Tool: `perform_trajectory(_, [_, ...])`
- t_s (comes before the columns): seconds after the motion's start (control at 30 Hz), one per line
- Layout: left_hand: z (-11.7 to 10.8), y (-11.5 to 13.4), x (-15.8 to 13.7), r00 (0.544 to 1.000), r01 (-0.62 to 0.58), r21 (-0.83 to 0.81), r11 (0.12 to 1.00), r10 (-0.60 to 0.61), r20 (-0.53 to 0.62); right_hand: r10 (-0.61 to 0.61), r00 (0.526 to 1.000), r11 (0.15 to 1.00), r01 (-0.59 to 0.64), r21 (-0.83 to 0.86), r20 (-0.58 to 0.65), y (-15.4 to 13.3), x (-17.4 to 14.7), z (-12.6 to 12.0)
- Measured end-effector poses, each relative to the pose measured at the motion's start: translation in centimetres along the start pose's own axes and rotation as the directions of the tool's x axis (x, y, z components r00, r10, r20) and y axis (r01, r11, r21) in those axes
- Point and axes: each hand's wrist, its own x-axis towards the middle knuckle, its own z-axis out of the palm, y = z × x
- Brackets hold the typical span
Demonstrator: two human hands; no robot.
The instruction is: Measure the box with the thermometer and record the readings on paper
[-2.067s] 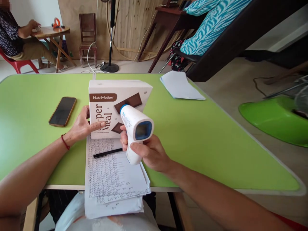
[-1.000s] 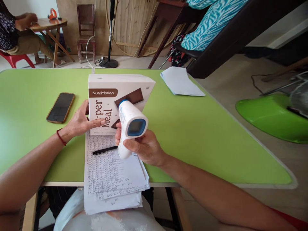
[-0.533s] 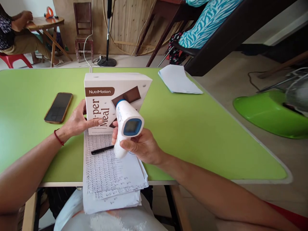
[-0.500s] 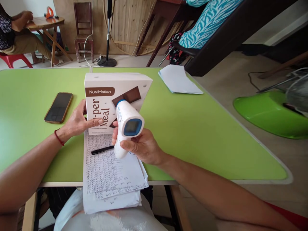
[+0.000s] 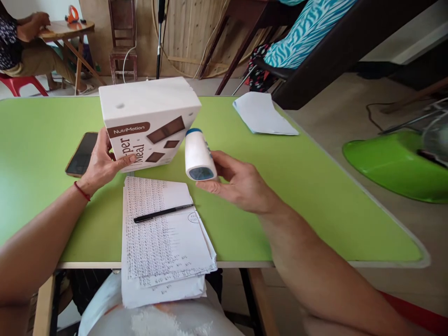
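My left hand (image 5: 105, 161) grips a white NutriMotion box (image 5: 150, 100) by its lower left side, thumb across the printed front. The box is tilted, its top face turned toward me. In my right hand (image 5: 241, 182) is a white infrared thermometer (image 5: 199, 154) with a blue rim and a small screen facing me. It sits just right of the box's right edge, and its handle is mostly hidden by my fingers. Below both lies a stack of handwritten papers (image 5: 157, 252), overhanging the table's near edge, with a black pen (image 5: 163, 213) across it.
A smartphone (image 5: 81, 151) lies on the green table (image 5: 297, 210), partly behind my left hand. Folded white paper (image 5: 264, 114) rests near the far right edge. A green plastic chair (image 5: 388, 163) stands right of the table. Two other people sit beyond it.
The box has been raised, shifted left and tilted. The thermometer has moved from in front of the box to its right side and turned. More of the papers and pen now shows.
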Motion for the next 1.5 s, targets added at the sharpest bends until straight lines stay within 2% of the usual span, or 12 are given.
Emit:
perform_trajectory(0.13, [-0.4,-1.3,0.2,0.999,-0.036,-0.002,0.999,0.036,0.035,0.124,0.99,0.923,-0.093,-0.372,0.061,2.7,0.7,-2.0])
perform_trajectory(0.33, [-0.2,-1.6,0.2,0.995,-0.042,0.03,0.999,0.039,0.093,0.222,0.972,0.795,-0.137,-0.59,0.074,4.4,1.0,-0.8])
perform_trajectory(0.5, [-0.2,-1.6,0.2,0.993,-0.087,0.128,0.988,0.076,0.089,0.148,0.984,0.767,-0.047,-0.64,0.104,4.7,0.8,-0.6])
perform_trajectory(0.6, [-0.3,-1.0,0.1,0.983,-0.182,0.257,0.949,0.186,0.01,-0.082,0.993,0.744,0.118,-0.658,0.084,3.8,0.4,-0.7])
perform_trajectory(0.7, [0.0,0.7,-0.2,0.901,-0.315,0.378,0.87,0.4,-0.169,-0.325,0.934,0.751,0.35,-0.561,0.148,1.8,-0.3,0.1])
perform_trajectory(0.8, [0.9,3.1,-0.7,0.774,-0.461,0.409,0.788,0.582,-0.249,-0.355,0.853,0.743,0.506,-0.439,0.382,0.0,-1.1,1.5])
perform_trajectory(0.9, [2.0,5.0,-1.6,0.802,-0.546,0.407,0.733,0.597,0.0,-0.316,0.794,0.694,0.567,-0.444,0.52,-0.5,-1.4,2.3])
perform_trajectory(1.0, [2.9,6.1,-2.4,0.774,-0.603,0.443,0.663,0.622,0.122,-0.268,0.834,0.727,0.504,-0.466,0.483,-0.1,-1.2,1.8])
perform_trajectory(1.13, [2.9,6.3,-2.5,0.851,-0.504,0.448,0.738,0.513,0.114,-0.161,0.97,0.89,0.222,-0.399,0.18,0.3,-0.9,1.1])
perform_trajectory(1.2, [2.6,5.9,-2.4,0.852,-0.523,0.398,0.754,0.454,0.258,-0.082,0.996,0.966,0.075,-0.246,-0.02,0.3,-0.9,1.7])
perform_trajectory(1.33, [2.5,4.5,-2.3,0.714,-0.593,0.336,0.732,0.286,0.639,0.045,0.987,0.993,-0.027,0.111,-0.155,-0.1,-1.1,3.9])
perform_trajectory(1.5, [3.0,3.9,-2.8,0.641,-0.612,0.457,0.646,0.065,0.765,0.048,0.99,0.996,-0.039,0.074,-0.13,-0.4,-1.0,5.7])
